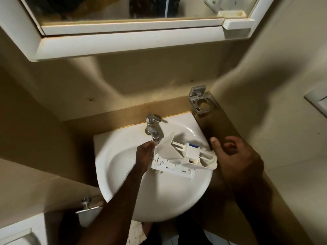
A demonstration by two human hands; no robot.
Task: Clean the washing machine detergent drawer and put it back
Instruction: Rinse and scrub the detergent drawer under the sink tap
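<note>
The left hand (144, 153) reaches under the tap (153, 129), fingers at the near-left end of the detergent drawer (184, 156); whether they grip it I cannot tell. The drawer lies tilted across the sink (159, 200) basin. It looks like light, stiff plastic, probably slick when wet, best held by its solid outer walls. The right hand (235, 156) hovers loosely curled beside its right end, holding nothing.

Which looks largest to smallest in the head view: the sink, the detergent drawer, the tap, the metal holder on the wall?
1. sink
2. detergent drawer
3. metal holder and tap: they look about alike, so no ranking between them.
</note>
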